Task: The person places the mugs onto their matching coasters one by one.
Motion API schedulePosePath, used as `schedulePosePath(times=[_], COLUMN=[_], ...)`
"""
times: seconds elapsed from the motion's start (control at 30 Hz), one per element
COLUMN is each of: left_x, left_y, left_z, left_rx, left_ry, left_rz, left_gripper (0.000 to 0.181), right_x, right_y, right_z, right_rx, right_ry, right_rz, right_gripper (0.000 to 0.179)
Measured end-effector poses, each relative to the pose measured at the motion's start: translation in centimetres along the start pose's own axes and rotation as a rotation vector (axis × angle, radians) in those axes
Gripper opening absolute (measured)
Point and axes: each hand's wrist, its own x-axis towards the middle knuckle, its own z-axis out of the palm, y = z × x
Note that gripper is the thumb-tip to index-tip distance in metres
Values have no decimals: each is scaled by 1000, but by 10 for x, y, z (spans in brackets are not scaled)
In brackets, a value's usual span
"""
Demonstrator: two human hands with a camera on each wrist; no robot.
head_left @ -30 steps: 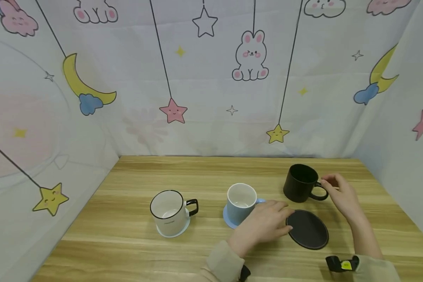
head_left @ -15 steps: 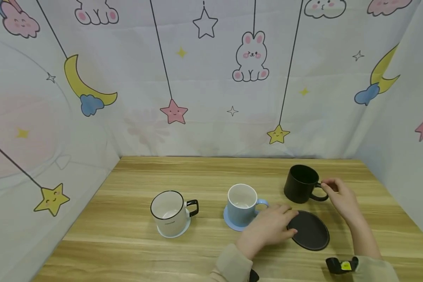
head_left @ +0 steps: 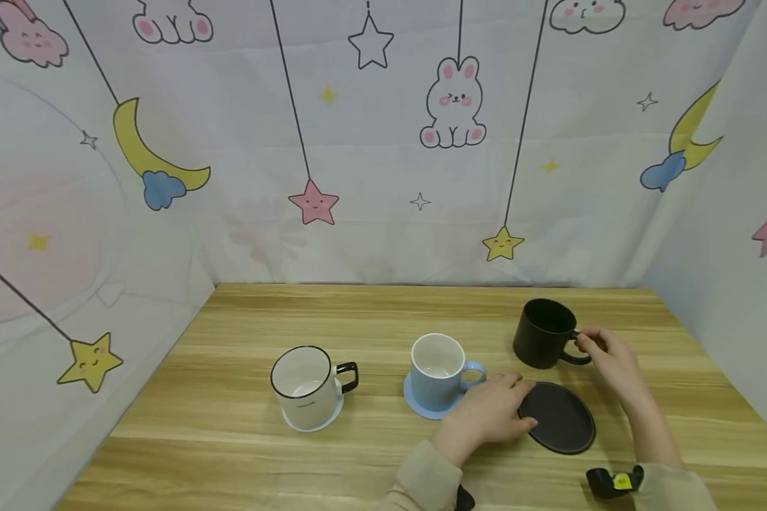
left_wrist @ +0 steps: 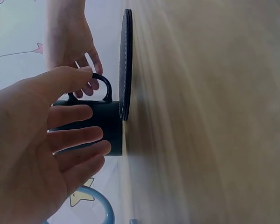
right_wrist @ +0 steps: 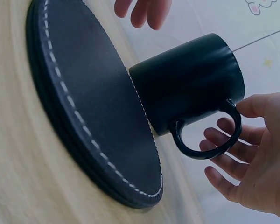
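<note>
A black mug [head_left: 543, 333] stands upright on the table, its handle [right_wrist: 210, 149] facing my right hand [head_left: 613, 362]. The thumb tip of that hand is right at the top of the handle, while its other fingers, slightly bent, lie behind the loop. Left of a round black coaster [head_left: 559, 419] with white edge stitching, my left hand [head_left: 488, 411] hovers low, fingers spread and holding nothing. Its fingertips overlap the coaster's left rim in the head view. Close by that hand is a light blue mug [head_left: 436, 380] on a blue coaster [head_left: 415, 401].
Farther left, a white mug [head_left: 303, 390] with a black rim and black handle sits on a pale blue coaster [head_left: 313, 426]. A printed cloth [head_left: 371, 156] hangs behind the wooden table [head_left: 230, 468] and along both sides.
My left hand has shifted slightly right, away from the blue mug, whose handle now shows. My right hand has moved a little, its thumb now at the black mug's handle. The mugs have not moved.
</note>
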Motion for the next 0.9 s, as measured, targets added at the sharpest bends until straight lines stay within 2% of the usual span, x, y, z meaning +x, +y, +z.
schedulePosePath(times=[0.33,0.57,0.9], left_x=[5,9,12], left_y=[5,8,8], left_z=[0,3,3], left_rx=[-17,-21,-8], left_ry=[-50,-89,-109], left_rz=[-46,-91,-108], left_gripper=[69,76,81], right_x=[2,1,1], right_y=[2,0,0], right_z=[2,4,4], right_rx=[12,41,91], right_ry=[14,-8,-20], right_rz=[1,7,28], right_gripper=[45,47,49])
